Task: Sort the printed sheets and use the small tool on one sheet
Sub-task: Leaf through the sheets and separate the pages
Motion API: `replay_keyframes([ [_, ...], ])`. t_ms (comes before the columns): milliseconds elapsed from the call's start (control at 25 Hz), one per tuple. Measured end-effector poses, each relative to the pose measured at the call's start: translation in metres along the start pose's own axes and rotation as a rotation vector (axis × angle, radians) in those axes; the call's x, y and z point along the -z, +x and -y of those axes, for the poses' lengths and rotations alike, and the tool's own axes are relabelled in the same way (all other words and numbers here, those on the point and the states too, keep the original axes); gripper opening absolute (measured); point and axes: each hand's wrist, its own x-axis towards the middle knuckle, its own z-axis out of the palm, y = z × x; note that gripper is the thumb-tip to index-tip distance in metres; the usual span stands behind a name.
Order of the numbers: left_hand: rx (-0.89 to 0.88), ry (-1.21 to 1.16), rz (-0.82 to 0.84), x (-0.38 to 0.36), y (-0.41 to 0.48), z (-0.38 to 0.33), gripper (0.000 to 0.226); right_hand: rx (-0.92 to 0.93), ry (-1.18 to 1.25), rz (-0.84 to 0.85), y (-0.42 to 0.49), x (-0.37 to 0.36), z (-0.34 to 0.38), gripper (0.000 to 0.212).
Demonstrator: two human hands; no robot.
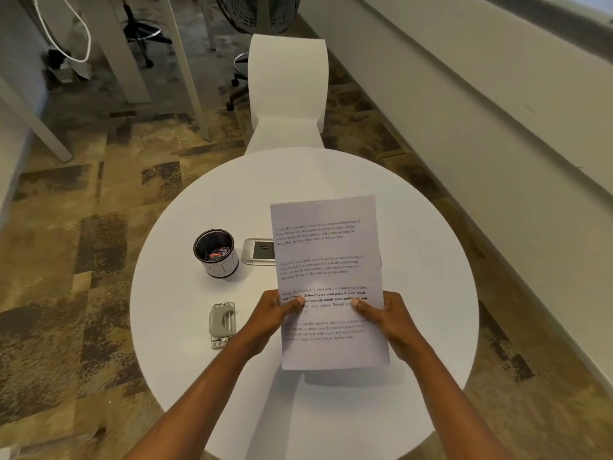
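Over on the left of the round white matte table there's a black mesh cup with a white paper band, some small red and dark bits inside. Just below it lies the small grey metal tool, looks like a hole punch, flat and untouched. A silver rectangular panel peeks out from behind the paper.

Left hand pinches the left edge of the thin white printed sheets, thumb on top. Right hand pinches the right edge the same way, holding the paper lifted above the table. Can't tell how many sheets there are.

My take: square the edges before fanning them apart, keep the grip light so the floppy paper doesn't crease.
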Motion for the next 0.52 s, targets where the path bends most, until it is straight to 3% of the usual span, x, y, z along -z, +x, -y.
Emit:
replay_keyframes([
  [200,0.088,-0.042,-0.021,-0.016,-0.012,0.024,0.036,-0.117,0.061,-0.047,-0.02,-0.002,-0.03,0.029],
  [520,0.327,-0.162,-0.182,-0.036,-0.018,0.059,0.023,-0.278,0.029,-0.024,-0.034,0.002,-0.063,0.034],
])
